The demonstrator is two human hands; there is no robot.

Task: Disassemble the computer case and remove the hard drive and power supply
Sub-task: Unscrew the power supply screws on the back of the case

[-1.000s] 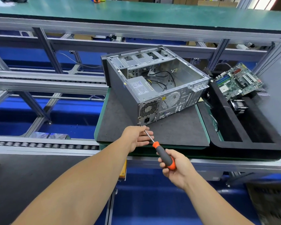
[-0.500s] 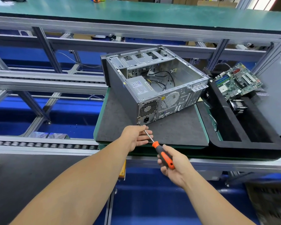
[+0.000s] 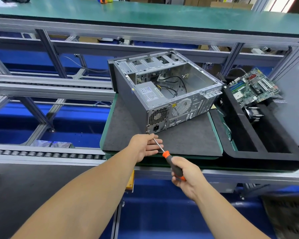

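The screwdriver (image 3: 173,163) is gripped by its handle in the right hand (image 3: 188,178), its tip set at the lower rear corner of the case (image 3: 164,94). The shaft is steadied by the left hand (image 3: 144,146), fingers loosely extended against it. The open case is laid on its side on the mat (image 3: 183,140), towards the far edge, with the power supply (image 3: 149,94) seen inside.

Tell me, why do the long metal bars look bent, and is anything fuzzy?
Head view: the wide lens bows the metal rails near the edges; the computer case and screwdriver look sharp; the grey panel at far right is smeared; lighting is even, shadows soft.
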